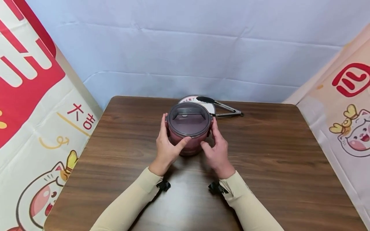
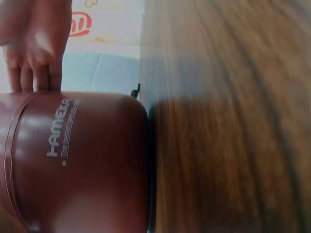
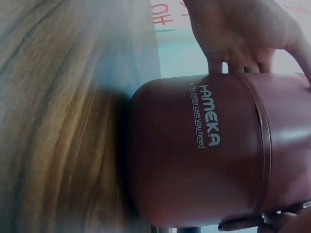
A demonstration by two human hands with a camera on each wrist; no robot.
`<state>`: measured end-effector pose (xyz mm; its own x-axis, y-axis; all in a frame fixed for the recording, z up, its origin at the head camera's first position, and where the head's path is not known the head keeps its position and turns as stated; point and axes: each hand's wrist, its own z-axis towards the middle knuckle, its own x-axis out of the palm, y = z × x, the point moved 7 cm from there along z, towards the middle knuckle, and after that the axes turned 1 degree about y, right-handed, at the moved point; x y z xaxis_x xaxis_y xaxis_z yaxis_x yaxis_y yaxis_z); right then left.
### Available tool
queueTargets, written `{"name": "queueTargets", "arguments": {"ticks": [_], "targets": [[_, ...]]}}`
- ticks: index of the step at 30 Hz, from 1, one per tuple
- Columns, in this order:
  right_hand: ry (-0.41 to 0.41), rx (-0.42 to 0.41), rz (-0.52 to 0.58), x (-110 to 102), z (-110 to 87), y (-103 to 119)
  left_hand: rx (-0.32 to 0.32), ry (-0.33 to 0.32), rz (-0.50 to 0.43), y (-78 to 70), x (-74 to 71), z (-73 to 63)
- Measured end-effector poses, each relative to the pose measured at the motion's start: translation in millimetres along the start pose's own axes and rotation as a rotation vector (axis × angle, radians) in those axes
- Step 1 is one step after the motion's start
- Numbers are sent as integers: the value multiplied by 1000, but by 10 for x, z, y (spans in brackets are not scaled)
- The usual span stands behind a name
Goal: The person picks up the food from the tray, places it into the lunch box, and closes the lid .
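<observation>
A dark red insulated lunch box [image 1: 193,145] stands upright on the table, its smoky lid [image 1: 189,123] and lid handle uppermost. My left hand [image 1: 167,147] grips its left side, thumb across the front. On the opposite side my right hand [image 1: 218,153] holds it, fingers along the wall near the side clip and thumb at the front. White lettering marks the lunch box [image 2: 87,160] in the left wrist view, where the right hand [image 2: 41,53] shows beyond it. In the right wrist view the left hand [image 3: 243,39] rests against the far wall.
Just behind the lunch box lies a white round plate-like disc [image 1: 189,98] with red print, partly hidden. Metal tongs [image 1: 226,106] with black tips lie over its right side. The wooden table [image 1: 274,154] ends at a pale cloth backdrop [image 1: 185,57]; printed cloths hang left and right.
</observation>
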<state>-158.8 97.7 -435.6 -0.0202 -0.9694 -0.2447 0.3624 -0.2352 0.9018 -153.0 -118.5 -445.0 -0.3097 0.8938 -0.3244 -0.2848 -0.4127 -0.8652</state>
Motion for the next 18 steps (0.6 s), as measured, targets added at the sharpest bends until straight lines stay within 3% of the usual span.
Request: {"name": "queueTargets", "arguments": {"ticks": [3, 7, 10, 18], "targets": [[-65, 15, 53, -169, 7, -51, 9, 53, -41, 11, 127, 25], [-221, 29, 149, -405, -18, -149, 18, 163, -83, 23, 303, 4], [-291, 9, 176, -482, -69, -179, 18, 221, -93, 30, 384, -36], [-230, -29, 160, -390, -89, -175, 1, 203, -98, 69, 335, -68]]}}
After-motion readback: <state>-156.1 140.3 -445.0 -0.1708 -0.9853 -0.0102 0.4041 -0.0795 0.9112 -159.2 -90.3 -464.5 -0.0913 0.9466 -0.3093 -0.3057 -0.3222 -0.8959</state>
